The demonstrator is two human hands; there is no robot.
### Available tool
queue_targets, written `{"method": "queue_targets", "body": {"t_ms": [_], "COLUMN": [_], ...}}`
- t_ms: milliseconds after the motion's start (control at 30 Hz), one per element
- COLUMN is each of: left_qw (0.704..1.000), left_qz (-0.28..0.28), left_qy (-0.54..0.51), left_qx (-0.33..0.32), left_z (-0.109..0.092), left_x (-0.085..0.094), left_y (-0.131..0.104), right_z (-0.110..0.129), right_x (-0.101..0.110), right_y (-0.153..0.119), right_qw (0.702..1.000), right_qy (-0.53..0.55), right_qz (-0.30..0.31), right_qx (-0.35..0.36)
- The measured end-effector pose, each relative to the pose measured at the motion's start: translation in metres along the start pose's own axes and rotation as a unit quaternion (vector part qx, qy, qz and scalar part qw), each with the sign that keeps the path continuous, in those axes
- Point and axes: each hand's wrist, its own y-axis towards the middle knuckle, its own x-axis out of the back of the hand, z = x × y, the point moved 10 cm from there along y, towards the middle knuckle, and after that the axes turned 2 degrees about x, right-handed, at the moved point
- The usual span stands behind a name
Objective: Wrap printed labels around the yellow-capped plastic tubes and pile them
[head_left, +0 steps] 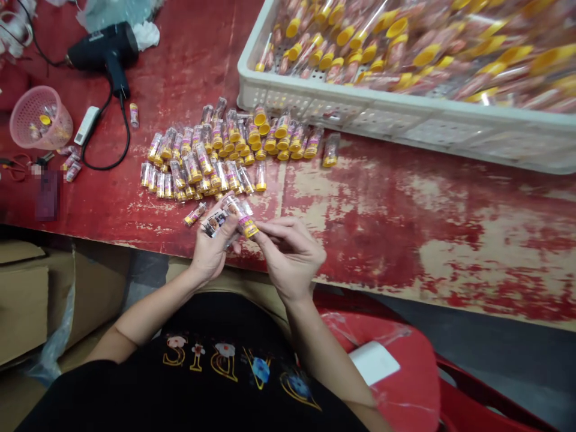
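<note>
In front of my body, just over the table's near edge, I hold a small clear tube (240, 215) with a yellow cap and a purple-and-yellow label. My left hand (210, 251) is closed around the tube's side, along with a small printed piece (213, 223) showing dark pictures; its exact kind is unclear. The thumb and fingers of my right hand (292, 252) pinch the tube near its yellow cap. Just beyond my hands lies a pile of similar yellow-capped tubes (204, 159). One single tube (195, 214) rests on its side left of my hands.
A white perforated crate (387, 99) full of longer yellow-capped tubes stands at the back right. On the worn red table (360, 228) are a black heat gun (105, 51) with its cord, a pink basket (41, 117) and red-handled scissors (17, 168). Cardboard boxes (22, 306) stand below left.
</note>
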Motion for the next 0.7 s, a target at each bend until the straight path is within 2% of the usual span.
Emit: {"method": "queue_targets", "body": {"t_ms": [100,267,567,700], "left_qw": [1.000,0.999,0.998,0.999], "left_qz": [-0.021,-0.052,-0.051,-0.052], "left_qy": [-0.005,0.006,0.017,0.006], "left_qx": [0.014,0.000,-0.016,-0.005], "left_z": [0.000,-0.001,-0.002,-0.001], "left_x": [0.004,0.011,0.009,0.014], "left_y": [0.001,0.001,0.000,0.003], "right_z": [-0.007,-0.011,-0.014,-0.025], "right_x": [-0.005,-0.007,-0.003,-0.009], "right_y": [0.001,0.001,-0.005,0.007], "right_qw": [0.999,0.999,0.998,0.998], "right_qy": [0.009,0.018,0.041,0.050], "right_qz": [0.017,0.023,0.015,0.002], "right_qx": [-0.027,-0.028,-0.051,-0.049]}}
